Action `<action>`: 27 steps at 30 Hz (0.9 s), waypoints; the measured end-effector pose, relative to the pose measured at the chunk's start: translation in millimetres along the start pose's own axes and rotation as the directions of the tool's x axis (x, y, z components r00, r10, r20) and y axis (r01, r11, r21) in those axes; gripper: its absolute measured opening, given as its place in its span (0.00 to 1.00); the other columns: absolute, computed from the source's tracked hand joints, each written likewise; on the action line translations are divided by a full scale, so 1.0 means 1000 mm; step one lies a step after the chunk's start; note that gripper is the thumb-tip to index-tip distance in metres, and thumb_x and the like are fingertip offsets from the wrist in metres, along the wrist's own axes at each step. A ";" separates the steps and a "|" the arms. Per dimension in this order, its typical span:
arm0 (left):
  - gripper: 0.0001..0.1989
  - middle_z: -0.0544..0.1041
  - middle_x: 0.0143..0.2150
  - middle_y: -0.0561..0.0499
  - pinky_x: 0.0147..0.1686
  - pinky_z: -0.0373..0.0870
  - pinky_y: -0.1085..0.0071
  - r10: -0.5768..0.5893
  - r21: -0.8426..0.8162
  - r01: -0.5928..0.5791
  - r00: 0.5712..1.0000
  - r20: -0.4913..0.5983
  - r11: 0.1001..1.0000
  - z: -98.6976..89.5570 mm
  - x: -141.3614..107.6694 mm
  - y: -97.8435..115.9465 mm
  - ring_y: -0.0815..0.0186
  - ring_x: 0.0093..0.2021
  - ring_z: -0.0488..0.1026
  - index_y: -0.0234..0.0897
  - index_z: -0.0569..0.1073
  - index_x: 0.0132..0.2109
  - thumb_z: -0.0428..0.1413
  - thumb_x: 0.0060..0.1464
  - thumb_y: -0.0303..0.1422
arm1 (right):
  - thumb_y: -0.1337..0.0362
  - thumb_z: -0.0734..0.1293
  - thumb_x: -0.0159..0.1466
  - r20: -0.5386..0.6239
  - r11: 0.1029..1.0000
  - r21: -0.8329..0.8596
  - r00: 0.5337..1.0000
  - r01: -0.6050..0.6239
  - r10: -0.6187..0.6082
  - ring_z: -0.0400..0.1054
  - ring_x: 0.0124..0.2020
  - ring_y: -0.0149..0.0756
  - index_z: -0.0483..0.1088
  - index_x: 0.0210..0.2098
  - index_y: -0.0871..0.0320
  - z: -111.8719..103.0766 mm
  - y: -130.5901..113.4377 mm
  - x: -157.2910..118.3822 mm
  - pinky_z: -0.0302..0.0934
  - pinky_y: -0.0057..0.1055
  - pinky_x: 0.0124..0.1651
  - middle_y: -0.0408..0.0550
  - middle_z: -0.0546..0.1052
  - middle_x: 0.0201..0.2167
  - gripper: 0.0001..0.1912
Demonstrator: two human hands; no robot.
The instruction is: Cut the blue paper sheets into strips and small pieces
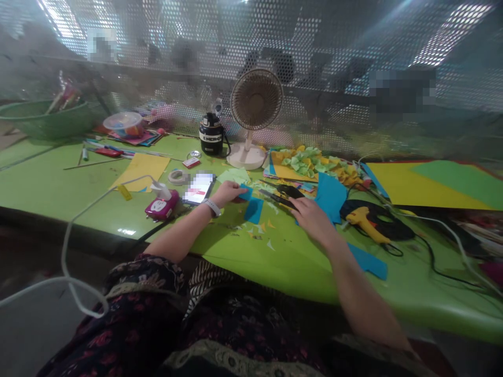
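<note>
Broadly, a perforated screen (157,31) with rows of small round holes backs the smooth, glossy green tabletop (291,272), perhaps serving as a partition. A flat yellow sheet (385,183) lies at the right, well apart from the hands, probably so that it stays uncreased. A round-headed fan (257,97) stands on its pale base near the screen, facing the person, presumably for air. The blue sheet (330,193) lies just beyond the right hand (314,220), likely set within reach, and a yellow glue gun (367,224) rests on a black mat (396,228), which may guard the surface. The right hand is closed around dark, slim scissors (281,199), pointing left toward the blue paper. The left hand (226,195) is mostly closed, pinching 1 small blue piece (246,191), seemingly to steady it; another flat, oblong piece (253,210) lies just below, between the 2 hands. Thin, pointed scraps (270,244) litter the surface nearby.
</note>
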State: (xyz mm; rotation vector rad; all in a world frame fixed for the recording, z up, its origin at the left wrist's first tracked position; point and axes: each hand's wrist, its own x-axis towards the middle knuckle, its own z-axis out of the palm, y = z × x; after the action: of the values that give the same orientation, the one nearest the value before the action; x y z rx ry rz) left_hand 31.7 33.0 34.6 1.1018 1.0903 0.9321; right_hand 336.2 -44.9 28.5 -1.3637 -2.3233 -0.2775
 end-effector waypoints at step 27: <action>0.14 0.83 0.36 0.43 0.37 0.69 0.68 0.332 0.862 -0.171 0.943 0.003 0.477 0.021 -0.031 0.021 0.57 0.39 0.79 0.34 0.79 0.37 0.58 0.63 0.41 | 0.69 0.63 0.70 0.163 0.995 0.070 0.983 0.077 -0.087 0.75 0.46 0.49 0.77 0.44 0.60 0.028 -0.064 0.039 0.71 0.44 0.49 0.58 0.80 0.42 0.11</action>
State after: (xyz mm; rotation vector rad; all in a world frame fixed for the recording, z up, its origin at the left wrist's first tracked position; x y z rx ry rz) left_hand 43.8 3.6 63.1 2.0979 1.6371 0.6859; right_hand 256.4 -35.7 24.2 -1.3071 -2.5061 -0.1167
